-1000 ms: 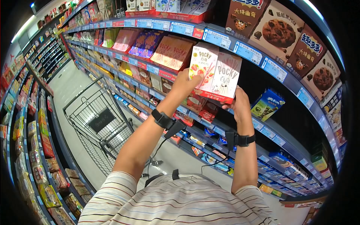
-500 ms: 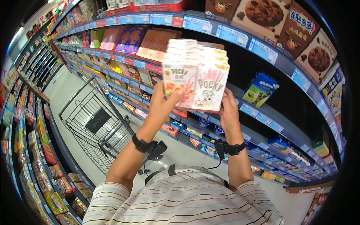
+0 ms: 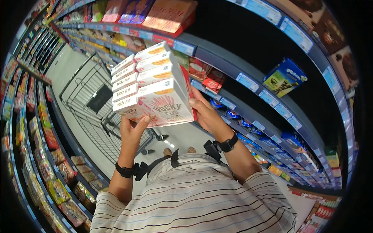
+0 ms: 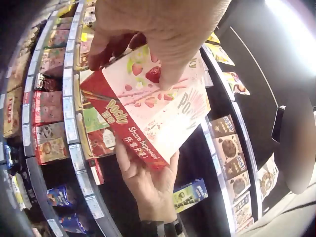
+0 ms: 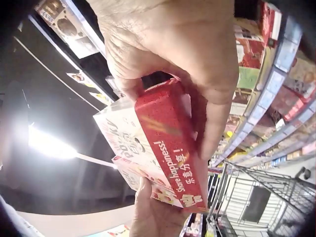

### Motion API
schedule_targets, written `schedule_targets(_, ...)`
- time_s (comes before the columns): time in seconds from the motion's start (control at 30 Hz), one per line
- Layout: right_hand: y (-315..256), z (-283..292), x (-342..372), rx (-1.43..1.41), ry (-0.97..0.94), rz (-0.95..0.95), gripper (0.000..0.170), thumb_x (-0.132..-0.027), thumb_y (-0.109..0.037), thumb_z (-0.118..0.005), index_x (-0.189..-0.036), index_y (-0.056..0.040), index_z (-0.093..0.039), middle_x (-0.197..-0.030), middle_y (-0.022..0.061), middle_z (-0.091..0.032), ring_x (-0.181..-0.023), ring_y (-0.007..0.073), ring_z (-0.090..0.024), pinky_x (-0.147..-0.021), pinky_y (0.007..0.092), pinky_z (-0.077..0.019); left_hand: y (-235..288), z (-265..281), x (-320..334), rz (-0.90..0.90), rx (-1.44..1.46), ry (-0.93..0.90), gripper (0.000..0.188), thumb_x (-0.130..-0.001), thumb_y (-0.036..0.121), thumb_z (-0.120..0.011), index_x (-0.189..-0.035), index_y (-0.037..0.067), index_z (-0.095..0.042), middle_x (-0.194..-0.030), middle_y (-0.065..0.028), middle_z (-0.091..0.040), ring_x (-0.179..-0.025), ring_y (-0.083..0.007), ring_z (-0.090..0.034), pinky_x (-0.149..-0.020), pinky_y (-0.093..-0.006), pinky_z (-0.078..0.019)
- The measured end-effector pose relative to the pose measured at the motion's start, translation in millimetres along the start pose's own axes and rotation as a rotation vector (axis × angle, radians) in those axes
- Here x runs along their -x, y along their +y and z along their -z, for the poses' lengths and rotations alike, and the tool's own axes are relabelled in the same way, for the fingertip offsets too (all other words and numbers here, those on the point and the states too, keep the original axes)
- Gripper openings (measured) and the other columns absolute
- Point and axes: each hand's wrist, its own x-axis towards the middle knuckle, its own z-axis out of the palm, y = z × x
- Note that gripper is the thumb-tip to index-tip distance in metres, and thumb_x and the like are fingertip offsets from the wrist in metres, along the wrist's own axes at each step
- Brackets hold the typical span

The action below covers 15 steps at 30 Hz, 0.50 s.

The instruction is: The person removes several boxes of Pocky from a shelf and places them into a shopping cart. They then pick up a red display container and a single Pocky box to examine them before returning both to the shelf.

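Note:
Both hands hold a red cardboard display tray (image 4: 136, 143) packed with two rows of white and pink Pocky boxes (image 3: 168, 103). In the head view it is tilted over the aisle, in front of the body. My left hand (image 3: 134, 130) grips the near left corner, its thumb on the front of a strawberry-printed box. The right hand (image 3: 208, 112) grips the right side, thumb by the red edge and fingers partly hidden. The right wrist view shows the tray's red front wall (image 5: 170, 143) with "Share happiness!" on it, under the right hand's fingers.
A black wire shopping cart (image 3: 97, 105) stands in the aisle at left. On the right shelf, a blue and green biscuit box (image 3: 285, 77) leans by the price rail (image 3: 248, 81). Another tray of pink Pocky boxes (image 3: 169, 13) sits farther up. Snack shelves (image 3: 46, 155) line the left side.
The tray of Pocky boxes has moved away from the shelf, down and left towards the cart, tipping so the box tops show. Both hands moved with it, and the view turned downward.

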Motion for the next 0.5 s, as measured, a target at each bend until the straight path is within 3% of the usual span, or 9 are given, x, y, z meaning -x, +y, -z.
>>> schedule_targets(0.1,19,-7,-21,-0.045,-0.105,-0.096,0.099,-0.095,-0.046,-0.069,-0.163,-0.0099,-0.006,-0.161,0.0117,-0.030,-0.146,0.0222,-0.034,-0.115,0.0387,-0.0381,-17,18,13,-0.006,-0.020,0.093,0.052,-0.091,0.017,-0.078,-0.130,-0.001,-0.048,-0.120,-0.0110,-0.063,-0.108,-0.0170,-0.061,-0.095,-0.0321,-0.0490)
schedule_targets(0.33,45,-36,-70,-0.027,-0.411,-0.157,0.117,-0.083,-0.051,-0.080,-0.163,-0.0118,-0.004,-0.161,0.0132,-0.029,-0.146,0.0258,-0.034,-0.116,0.0413,-0.0381,-21,58,42,-0.007,-0.069,0.318,0.054,-0.092,0.023,-0.076,-0.132,-0.001,-0.049,-0.121,-0.0106,-0.063,-0.109,-0.0168,-0.060,-0.094,-0.0318,-0.0487)
schedule_targets(0.37,46,-43,-77,-0.022,-0.404,-0.189,0.122,-0.079,-0.056,-0.081,-0.163,-0.0076,-0.005,-0.164,0.0138,-0.024,-0.149,0.0254,-0.029,-0.120,0.0411,-0.0291,-23,70,44,-0.009,-0.039,0.352,0.057,-0.092,0.025,-0.076,-0.135,-0.001,-0.048,-0.122,-0.0105,-0.062,-0.109,-0.0175,-0.060,-0.096,-0.0327,-0.0482)
schedule_targets(0.5,18,-92,-105,-0.042,-0.553,-0.067,0.127,-0.076,-0.062,-0.080,-0.162,-0.0041,-0.007,-0.161,0.0154,-0.027,-0.148,0.0254,-0.030,-0.119,0.0403,-0.0301,40,102,42,-0.069,-0.200,0.388,0.069,-0.092,0.041,-0.074,-0.137,-0.002,-0.047,-0.126,-0.0103,-0.060,-0.111,-0.0203,-0.058,-0.099,-0.0337,-0.0463)
